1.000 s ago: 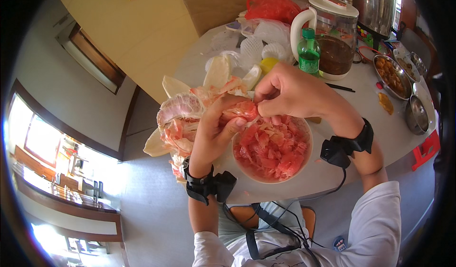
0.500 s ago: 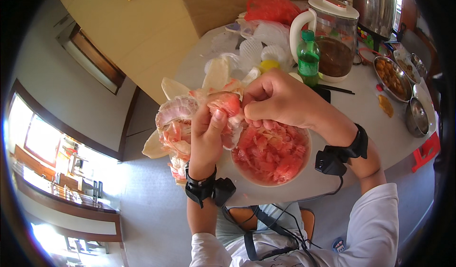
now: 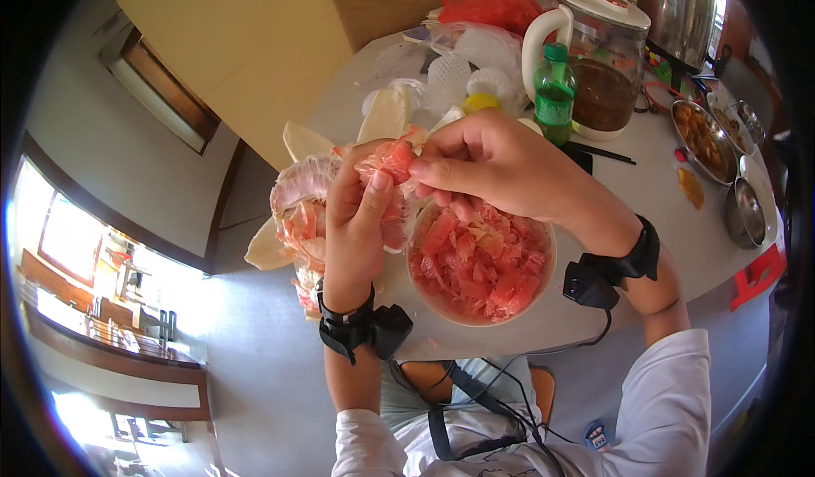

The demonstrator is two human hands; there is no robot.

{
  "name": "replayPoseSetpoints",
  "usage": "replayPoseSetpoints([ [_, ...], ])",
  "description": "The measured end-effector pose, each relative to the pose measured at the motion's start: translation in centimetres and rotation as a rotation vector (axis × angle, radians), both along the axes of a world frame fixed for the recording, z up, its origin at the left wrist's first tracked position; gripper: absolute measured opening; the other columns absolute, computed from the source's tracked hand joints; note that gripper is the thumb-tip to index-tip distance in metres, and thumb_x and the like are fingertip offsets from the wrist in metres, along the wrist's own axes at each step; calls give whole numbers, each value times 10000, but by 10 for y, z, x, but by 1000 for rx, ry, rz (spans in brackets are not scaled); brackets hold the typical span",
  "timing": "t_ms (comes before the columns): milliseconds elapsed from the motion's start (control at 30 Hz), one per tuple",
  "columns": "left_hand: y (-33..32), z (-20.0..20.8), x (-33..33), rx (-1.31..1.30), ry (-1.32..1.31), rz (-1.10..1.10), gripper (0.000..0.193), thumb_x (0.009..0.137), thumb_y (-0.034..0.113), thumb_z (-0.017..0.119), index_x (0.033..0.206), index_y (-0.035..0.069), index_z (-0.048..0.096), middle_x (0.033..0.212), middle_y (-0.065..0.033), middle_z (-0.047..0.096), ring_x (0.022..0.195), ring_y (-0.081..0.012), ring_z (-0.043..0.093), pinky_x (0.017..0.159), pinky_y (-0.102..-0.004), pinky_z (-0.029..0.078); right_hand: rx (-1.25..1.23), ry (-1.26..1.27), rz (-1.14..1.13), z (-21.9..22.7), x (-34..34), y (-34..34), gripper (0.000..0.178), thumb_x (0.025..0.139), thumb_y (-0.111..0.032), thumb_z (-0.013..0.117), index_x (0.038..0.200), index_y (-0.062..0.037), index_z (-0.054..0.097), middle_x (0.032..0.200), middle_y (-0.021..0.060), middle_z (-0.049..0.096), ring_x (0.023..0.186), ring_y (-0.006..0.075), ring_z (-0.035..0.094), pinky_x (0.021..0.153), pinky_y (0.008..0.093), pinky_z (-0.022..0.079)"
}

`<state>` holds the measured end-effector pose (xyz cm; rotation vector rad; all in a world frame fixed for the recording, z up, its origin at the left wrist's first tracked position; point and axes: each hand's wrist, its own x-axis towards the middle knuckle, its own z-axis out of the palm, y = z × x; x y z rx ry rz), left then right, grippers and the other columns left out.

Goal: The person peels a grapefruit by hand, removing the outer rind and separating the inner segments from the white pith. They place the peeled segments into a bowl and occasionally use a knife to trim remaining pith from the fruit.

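My left hand [image 3: 361,210] is closed round a peeled pink pomelo segment [image 3: 388,161], its thumb pressed on the flesh. At the segment's right edge, the thumb and fingers of my right hand [image 3: 475,163] pinch the flesh; the exact grip is partly hidden by the fingers. Below my right hand stands a pale round bowl [image 3: 552,266], heaped with torn pink pomelo flesh [image 3: 484,265]. Behind and left of my left hand lies thick white pomelo peel [image 3: 304,142] with membrane scraps [image 3: 301,231], partly covered by that hand.
Beyond my hands stand a green plastic bottle [image 3: 554,95] and a glass kettle [image 3: 604,78] of brown liquid. White foam netting [image 3: 450,78] and a red plastic bag [image 3: 488,6] lie at the back. Metal bowls of food [image 3: 705,142] line the right side, near dark chopsticks [image 3: 603,153].
Both hands have shifted slightly left with the pomelo segment. My right fingers have opened out a little along its edge. The whole view has also moved slightly.
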<state>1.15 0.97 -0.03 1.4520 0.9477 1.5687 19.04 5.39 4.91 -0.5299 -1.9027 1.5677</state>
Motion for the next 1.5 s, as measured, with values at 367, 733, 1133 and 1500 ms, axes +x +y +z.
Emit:
replayPoseSetpoints([
  [367,-6,5,10,-26,-123,-19,309,961,238,470,1160,14,545,779,38,552,631,-2,458,524,-155,371,-146,60,-50,-1,-2,-4,200,838,-119,582,720,39,613,629,46,580,497,62,492,453,191,380],
  [733,1,2,13,-73,-269,18,259,967,232,453,1093,35,565,758,18,548,590,-25,460,485,-178,388,-181,189,-166,-14,-9,-4,228,810,-135,592,656,33,601,615,30,566,488,49,454,449,186,339],
  [1133,-1,8,-23,-5,-633,-37,375,965,365,369,1009,32,537,871,-86,596,682,-170,556,546,-291,458,164,-90,-195,-37,-26,-6,154,857,-121,593,765,2,590,657,-11,547,576,21,483,504,194,376],
  [1500,-2,1,-15,-38,-630,-690,380,952,347,374,1021,-5,502,845,-136,584,645,-203,584,572,-302,474,450,-292,-317,-27,-22,69,149,830,-106,625,855,37,592,740,51,618,687,94,592,629,233,477],
])
